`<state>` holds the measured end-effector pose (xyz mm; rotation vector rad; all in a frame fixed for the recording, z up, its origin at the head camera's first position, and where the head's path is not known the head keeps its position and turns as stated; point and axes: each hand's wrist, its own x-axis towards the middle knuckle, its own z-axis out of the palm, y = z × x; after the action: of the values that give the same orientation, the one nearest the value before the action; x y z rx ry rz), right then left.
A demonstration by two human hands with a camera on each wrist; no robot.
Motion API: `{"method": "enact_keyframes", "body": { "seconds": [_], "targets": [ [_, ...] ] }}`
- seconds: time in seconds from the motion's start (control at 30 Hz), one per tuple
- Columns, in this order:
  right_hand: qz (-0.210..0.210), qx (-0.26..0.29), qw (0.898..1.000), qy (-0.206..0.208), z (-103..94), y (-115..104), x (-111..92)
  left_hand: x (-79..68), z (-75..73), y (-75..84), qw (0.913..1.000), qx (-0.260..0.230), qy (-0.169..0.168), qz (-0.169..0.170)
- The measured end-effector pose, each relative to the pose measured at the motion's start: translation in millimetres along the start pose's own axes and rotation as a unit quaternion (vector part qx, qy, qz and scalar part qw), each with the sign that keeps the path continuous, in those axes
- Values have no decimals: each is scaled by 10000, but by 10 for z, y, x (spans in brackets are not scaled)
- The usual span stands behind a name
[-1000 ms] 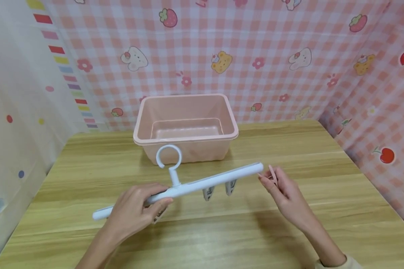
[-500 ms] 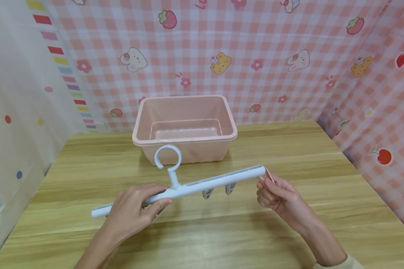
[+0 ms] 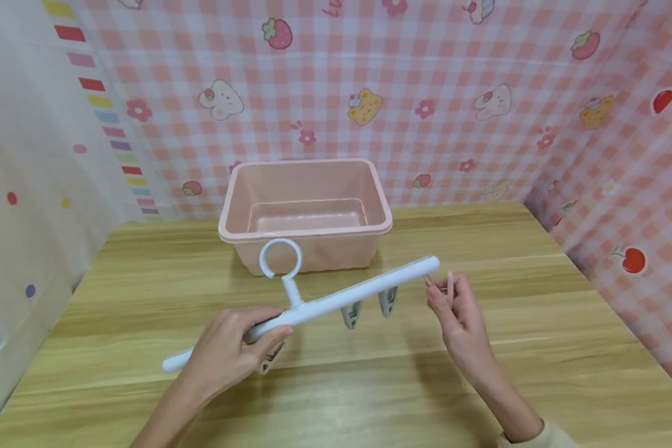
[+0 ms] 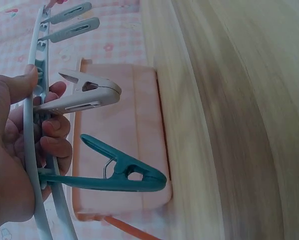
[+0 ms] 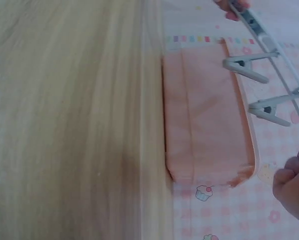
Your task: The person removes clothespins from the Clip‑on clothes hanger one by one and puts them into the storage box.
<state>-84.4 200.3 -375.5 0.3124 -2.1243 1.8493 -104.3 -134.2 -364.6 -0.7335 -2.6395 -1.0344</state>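
While the left hand [image 3: 224, 348] grips the white hanger [image 3: 364, 290] near its middle, thumb on the near side and fingers wrapped behind, the bar is held above the table [image 3: 481, 242], in front of the pink bin [image 3: 308, 236], its right end tilted upward. Right hand [image 3: 465, 330]: thumb and fingers pinch a small pink piece, probably a pink clip [image 3: 450, 287], just beside the bar's right end but apart from it. Hands well apart from each other.

Clips on the bar: two gray clips hang to the right of the hook, one a gray clip [image 3: 388, 301] nearer the end; a beige clip [image 4: 89, 95] and a teal clip [image 4: 124, 172] hang near the left hand. Beyond the gray pair no further clip shows.

Step in hand, as judged: fitting or removing a clip at the right end; stills alone do not settle which. If fitting, the next move calls for a steady left grip and lining the clip up with the bar's underside. If removing, the piece needs carrying clear. Risk: pushing at the far end could twist the bar.
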Motion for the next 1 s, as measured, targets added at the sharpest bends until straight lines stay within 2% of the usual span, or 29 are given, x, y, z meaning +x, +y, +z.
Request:
{"method": "enact_keyframes", "body": {
  "seconds": [0.27, 0.43, 0.5, 0.53, 0.6, 0.63, 0.67, 0.7, 0.8, 0.9, 1.0],
  "targets": [
    [-121, -1055, 9932, 473, 67, -2, 4, 5, -28, 13, 9998, 97, -80, -161],
    [-137, -1577, 9860, 518, 73, -2, 23, 0, -45, 5, 9997, 134, -113, -183],
    [-96, -1405, 9894, 346, 64, -1, 35, -8, -58, -8, 9997, 125, -107, -167],
    [-74, -1109, 9937, 169, 52, -5, 41, -9, -61, -12, 9998, 98, -119, -160],
    [-63, -203, 9991, -372, 9, 7, 61, -16, -71, -25, 9998, 91, -117, -139],
    [-27, 381, 9967, -710, -14, 15, 73, -21, -77, -33, 9998, 111, -100, -111],
    [57, 995, 9895, -1048, -38, 23, 90, -25, -83, -41, 9999, 123, -87, -82],
    [185, 1564, 9779, -1377, -62, 32, 105, -28, -87, -47, 9999, 141, -79, -53],
    [543, 2801, 9349, -2109, -126, 59, 140, -31, -94, -61, 9997, 217, -14, 74],
    [792, 3451, 9028, -2442, -165, 78, 157, -30, -99, -63, 9996, 244, 11, 161],
    [941, 3838, 8815, -2586, -184, 87, 156, -28, -102, -62, 9995, 275, 12, 173]
  ]
}}
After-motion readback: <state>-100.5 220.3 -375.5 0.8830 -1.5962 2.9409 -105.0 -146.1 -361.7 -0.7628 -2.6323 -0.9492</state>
